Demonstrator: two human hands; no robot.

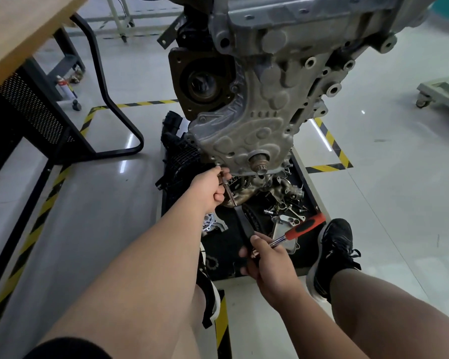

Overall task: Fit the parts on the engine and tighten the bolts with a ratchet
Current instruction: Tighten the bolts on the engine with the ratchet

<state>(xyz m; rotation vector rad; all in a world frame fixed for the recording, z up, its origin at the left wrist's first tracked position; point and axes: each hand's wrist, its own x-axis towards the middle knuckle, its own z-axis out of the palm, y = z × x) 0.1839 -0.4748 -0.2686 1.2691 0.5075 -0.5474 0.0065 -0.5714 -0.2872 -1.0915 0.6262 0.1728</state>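
Gripping a slim metal bar [231, 196], left hand [209, 190] curled tight, at the lower left edge of the engine cover [244, 125]. Right hand [270, 260] closed round the chrome shank of the ratchet [305, 226], held over the parts tray [226, 242], below the engine and apart from it.

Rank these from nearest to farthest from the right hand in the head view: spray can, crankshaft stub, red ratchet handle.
1. Red ratchet handle, just beyond the right hand holding the tool.
2. Crankshaft stub, ahead, low on the engine.
3. Spray can, far left, under the bench.
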